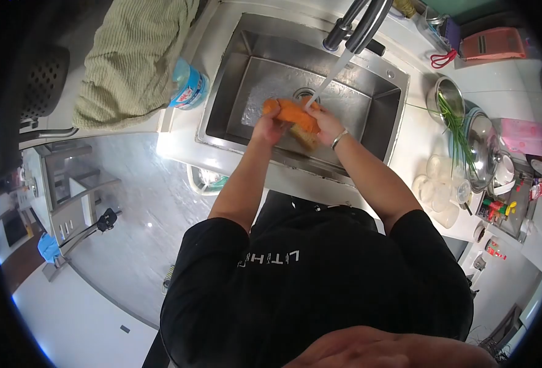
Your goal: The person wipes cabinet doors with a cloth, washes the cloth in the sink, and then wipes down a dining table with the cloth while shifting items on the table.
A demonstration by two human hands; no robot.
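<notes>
Over the steel sink (pixel 234 92), both hands hold a soft-looking orange cloth (pixel 292 115), bunched into a thick roll. My left hand (pixel 269 127) is closed around its left end. At the other end, my right hand (pixel 328 124) grips it, with a bracelet at the wrist. Water runs from the dark faucet (pixel 369 27) onto the orange cloth near my right fingers. A yellowish-brown item (pixel 304 138), partly hidden beneath the cloth, cannot be made out clearly.
Left of the sink are a blue-labelled bottle (pixel 189 86) and a green ribbed towel (pixel 133 61). To the right stand a metal bowl (pixel 445 92) with green stalks, a glass-lidded pot (pixel 480 147) and clear containers (pixel 437 190). An orange grater (pixel 492 44) lies behind.
</notes>
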